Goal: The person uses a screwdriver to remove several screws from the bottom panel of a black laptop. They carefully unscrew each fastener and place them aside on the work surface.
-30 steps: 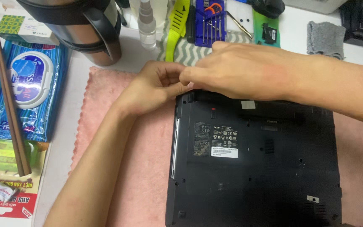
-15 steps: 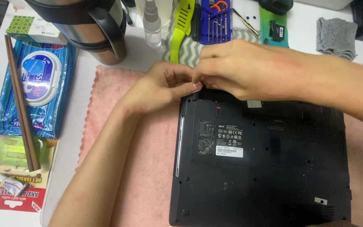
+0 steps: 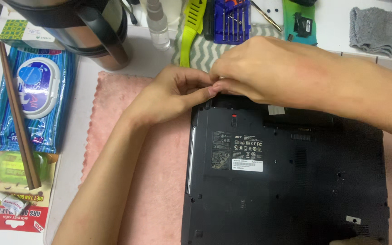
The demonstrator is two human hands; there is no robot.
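Observation:
A black laptop [image 3: 286,181] lies bottom side up on a pink towel [image 3: 114,113]. My left hand [image 3: 169,97] reaches in from the lower left, its fingers pinched together at the laptop's far left corner. From the right comes my right hand [image 3: 259,68], curled over the same far edge, fingertips meeting those of the left hand. Whatever small part sits between the fingertips is hidden. A small red latch [image 3: 234,120] shows just below them.
A steel jug [image 3: 82,27] stands at the back left, next to a spray bottle [image 3: 158,27]. A blue wipes pack [image 3: 35,90] and brown chopsticks [image 3: 19,118] lie left. Behind are a yellow-green strap [image 3: 190,27], a blue screwdriver set [image 3: 231,20] and a grey cloth [image 3: 373,25].
Both hands stay pinched at the laptop's far left corner. The view has shifted slightly, so everything sits a little lower and to the right in the frame.

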